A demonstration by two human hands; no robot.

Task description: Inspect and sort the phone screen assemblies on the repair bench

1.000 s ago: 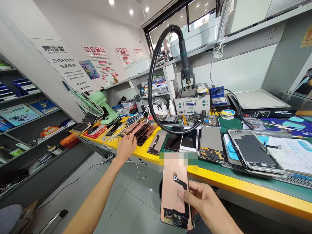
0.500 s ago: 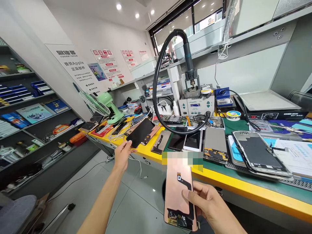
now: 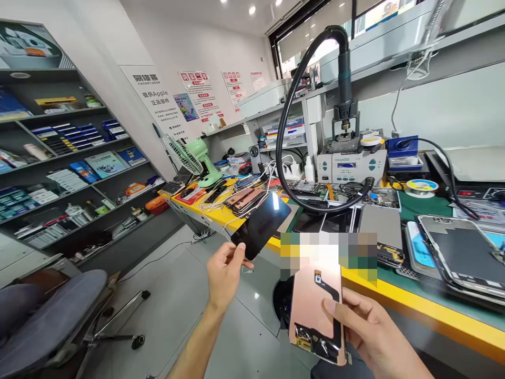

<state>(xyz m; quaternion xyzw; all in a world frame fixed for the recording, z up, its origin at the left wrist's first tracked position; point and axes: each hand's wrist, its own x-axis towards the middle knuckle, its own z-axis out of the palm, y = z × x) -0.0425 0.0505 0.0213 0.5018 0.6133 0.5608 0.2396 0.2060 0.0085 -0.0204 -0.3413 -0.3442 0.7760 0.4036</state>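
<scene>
So the left hand point(image 3: 223, 271) is no longer touching the pile of copper-colored panels point(image 3: 244, 200) like it was a second ago. It's now pinching a black screen point(image 3: 260, 226) by its lower end, thumb on the near side, and it's holding the thing up at a tilt, glossy face showing, with a bright reflection sitting near the top. The pile itself is still lying on the yellow edge of the bench point(image 3: 434, 310), just behind the lifted screen from this angle.

The right hand point(image 3: 365, 321) isn't changing much tbh. It's still gripping a copper-backed screen point(image 3: 313, 305) by the side, thumb pressing flat on the back and fingers tucking in behind. A black ribbon cable point(image 3: 335, 300) is running down that back. The top end is disappearing under a blurry patch, so I can't tell what's going on up there.

What that's meaning for the work, imo: both hands are being kept busy now, one screen each, so neither is free for grabbing anything else. The two screens are hanging apart in front of the bench, not touching, one showing its front and the other its back. The gray panel point(image 3: 381, 226) is lying on the bench beyond the right hand's screen.
</scene>
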